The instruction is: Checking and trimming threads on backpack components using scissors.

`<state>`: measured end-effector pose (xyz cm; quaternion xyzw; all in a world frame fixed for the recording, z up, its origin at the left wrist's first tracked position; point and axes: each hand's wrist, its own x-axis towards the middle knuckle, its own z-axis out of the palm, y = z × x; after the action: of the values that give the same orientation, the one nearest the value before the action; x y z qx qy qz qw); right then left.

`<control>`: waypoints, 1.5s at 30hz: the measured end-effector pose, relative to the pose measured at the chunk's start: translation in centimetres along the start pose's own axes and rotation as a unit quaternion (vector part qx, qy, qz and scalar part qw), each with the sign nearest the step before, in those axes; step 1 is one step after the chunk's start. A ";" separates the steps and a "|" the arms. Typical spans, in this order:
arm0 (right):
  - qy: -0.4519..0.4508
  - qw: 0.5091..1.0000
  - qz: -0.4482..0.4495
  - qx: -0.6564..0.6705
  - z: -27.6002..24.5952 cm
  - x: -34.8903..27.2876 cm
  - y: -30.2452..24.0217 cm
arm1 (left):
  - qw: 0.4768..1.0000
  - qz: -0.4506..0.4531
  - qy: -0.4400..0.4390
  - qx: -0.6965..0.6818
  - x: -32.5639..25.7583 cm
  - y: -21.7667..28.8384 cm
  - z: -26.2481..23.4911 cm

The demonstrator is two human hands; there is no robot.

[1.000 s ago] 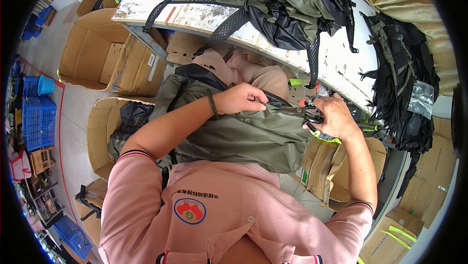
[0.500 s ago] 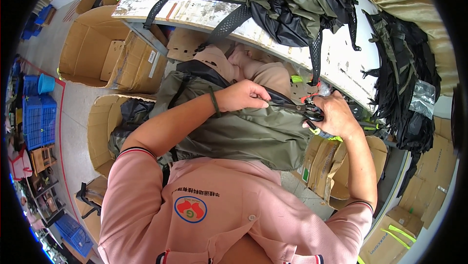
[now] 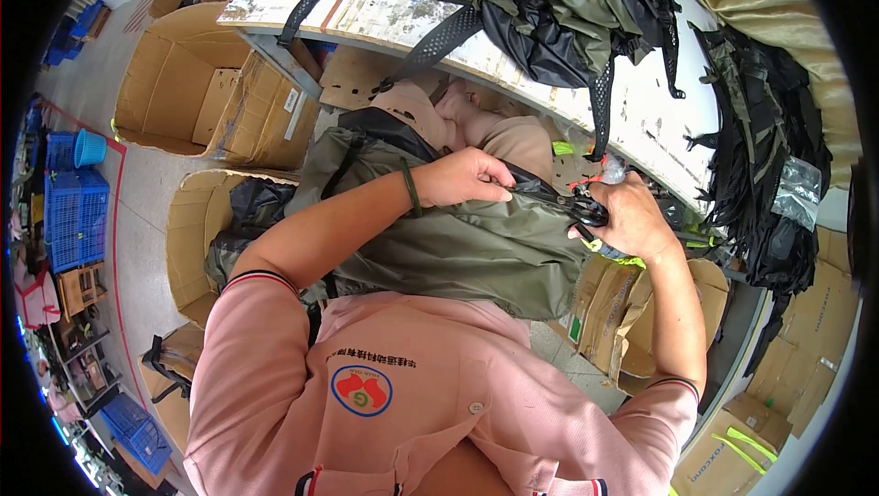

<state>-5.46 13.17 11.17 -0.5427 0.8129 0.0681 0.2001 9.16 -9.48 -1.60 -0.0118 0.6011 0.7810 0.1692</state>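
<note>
An olive-green and black fabric bag (image 3: 449,253) lies loosely across my lap, its near side sagging in folds. My left hand (image 3: 465,177) pinches the bag's dark upper edge between thumb and fingers. To the right, my right hand (image 3: 634,217) is closed around the black handles of a pair of scissors (image 3: 589,210). The scissors point left along the bag's edge toward my left fingertips; their blades are hard to tell from the dark fabric. A bright yellow-green strip (image 3: 612,251) hangs beneath my right hand.
Ahead stands a worn white table (image 3: 394,22) with a pile of black and olive bags (image 3: 540,29) and hanging mesh straps. Cardboard boxes stand left (image 3: 174,84) and right (image 3: 678,313). Black straps (image 3: 765,148) hang off the table's right end. Blue crates (image 3: 75,217) stand far left.
The whole view has shifted slightly. Both hands keep nearly the same places on the bag and the scissors.
</note>
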 end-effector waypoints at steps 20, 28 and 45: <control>0.096 0.989 0.066 0.094 2.8 -4.0 4.0 | 0.815 0.104 0.081 0.564 -8.3 -0.5 -13.5; 0.090 0.979 0.151 0.103 7.7 -2.9 6.9 | 0.987 0.044 0.142 0.060 -11.8 -0.3 -13.3; 0.130 0.981 -0.110 0.087 -1.2 11.2 -12.1 | 0.944 0.155 0.262 -0.129 -15.9 -1.2 -7.6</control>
<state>1.56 -1.70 9.07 -0.6134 0.7702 -0.0969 0.1452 23.10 -20.33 -1.29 -0.1442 0.5124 0.8379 -0.1208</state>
